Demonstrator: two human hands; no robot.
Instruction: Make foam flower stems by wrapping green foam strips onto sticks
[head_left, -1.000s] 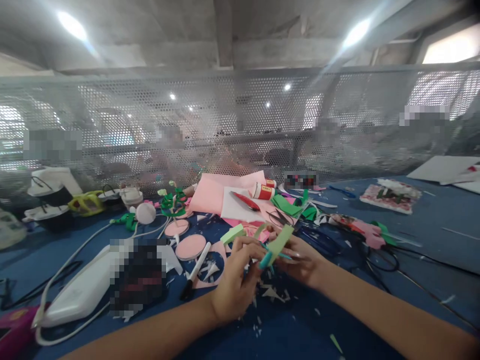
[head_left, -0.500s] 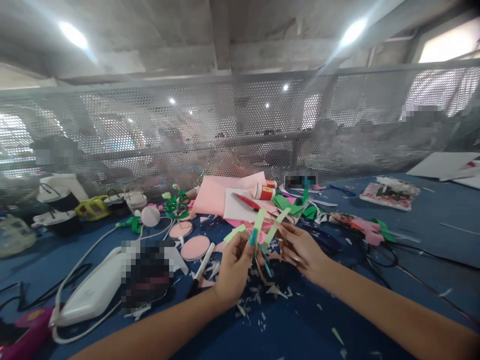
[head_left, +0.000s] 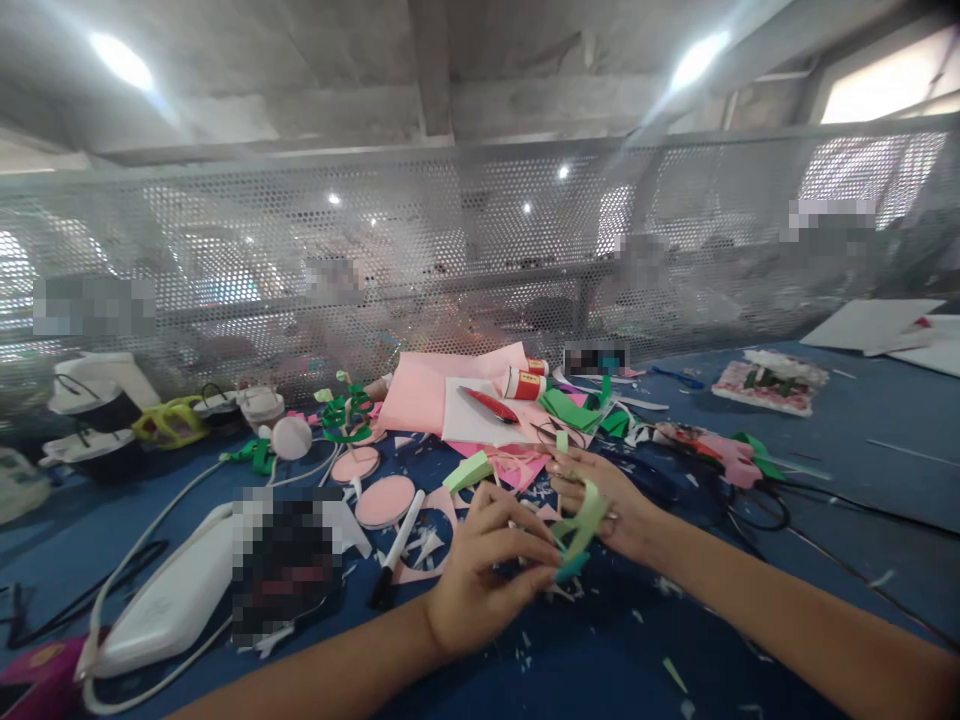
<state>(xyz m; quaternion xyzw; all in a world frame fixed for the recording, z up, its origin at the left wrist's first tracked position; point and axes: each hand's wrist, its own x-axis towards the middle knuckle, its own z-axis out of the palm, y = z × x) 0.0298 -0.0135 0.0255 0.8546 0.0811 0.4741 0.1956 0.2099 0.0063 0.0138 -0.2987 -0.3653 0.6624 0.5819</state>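
My left hand [head_left: 491, 565] is closed in a pinch on one end of a light green paper strip [head_left: 587, 522], and teal shows at its fingertips. The strip bows into a curl between both hands. My right hand [head_left: 611, 500] has its fingers bent around the strip's upper part; its palm side is partly hidden, and a pale green end [head_left: 562, 440] shows above its fingers. Just behind my left hand lies a folded light green paper piece [head_left: 469, 470]. Small paper scraps lie on the blue table [head_left: 570, 665] below my hands.
Pink paper sheets [head_left: 416, 390], a red-handled tool [head_left: 487, 404] and a red-and-white roll [head_left: 523, 383] lie beyond my hands. On the left are pink discs [head_left: 385, 501], a marker [head_left: 397, 550] and a white power strip [head_left: 169, 590] with cables. A perforated metal screen [head_left: 450, 240] stands behind.
My left hand has turned and moved right and down, toward my right hand. The light green strip, upright before, is now bent in a curl. The view has shifted slightly.
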